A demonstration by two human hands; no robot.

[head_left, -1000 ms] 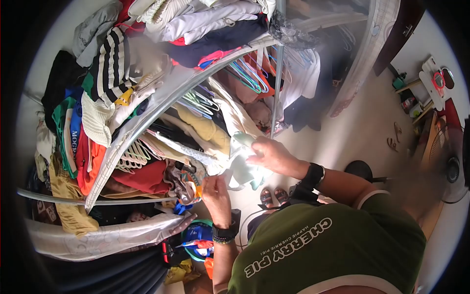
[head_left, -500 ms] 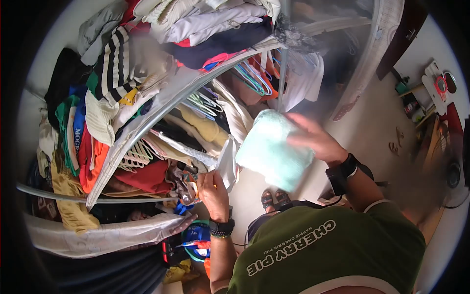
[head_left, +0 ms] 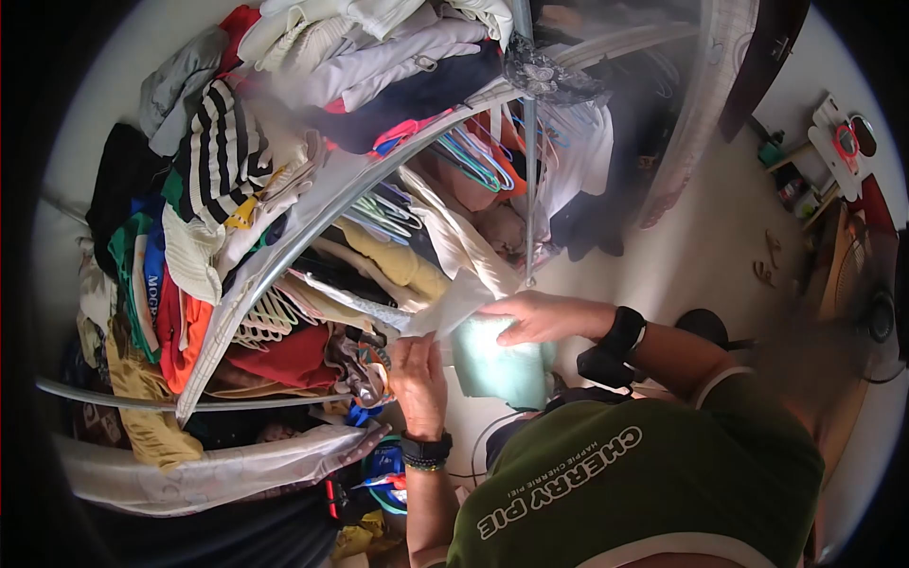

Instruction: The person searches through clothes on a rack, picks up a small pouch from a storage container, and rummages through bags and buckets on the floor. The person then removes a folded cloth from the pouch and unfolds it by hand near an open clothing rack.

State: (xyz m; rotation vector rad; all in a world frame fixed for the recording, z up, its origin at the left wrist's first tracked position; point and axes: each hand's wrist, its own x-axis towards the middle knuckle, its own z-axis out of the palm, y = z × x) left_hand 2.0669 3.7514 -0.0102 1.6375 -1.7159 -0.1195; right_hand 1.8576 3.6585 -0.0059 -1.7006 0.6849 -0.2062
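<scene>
My left hand [head_left: 418, 383] is closed, its fingers pinching the lower edge of a thin, whitish, translucent sheet [head_left: 453, 305] that looks like plastic. From the other side, my right hand [head_left: 544, 318] grips a folded mint-green cloth [head_left: 497, 364], thumb on top and fingers partly hidden. The cloth hangs just right of the left hand, its upper edge against the sheet. Whether the sheet lies in front of the cloth or wraps round it I cannot tell.
A fabric wardrobe frame [head_left: 327, 222] bows across the left, with clothes piled on top, including a striped garment [head_left: 222, 151]. Inside hang garments on several hangers [head_left: 473, 156]. A blue basket [head_left: 383, 464] stands below. Slippers [head_left: 765, 260] lie on the floor at right.
My right hand has brought the mint-green cloth left and down, close to my left hand. The whitish sheet has risen and spread between the hands. The left hand has shifted slightly.
</scene>
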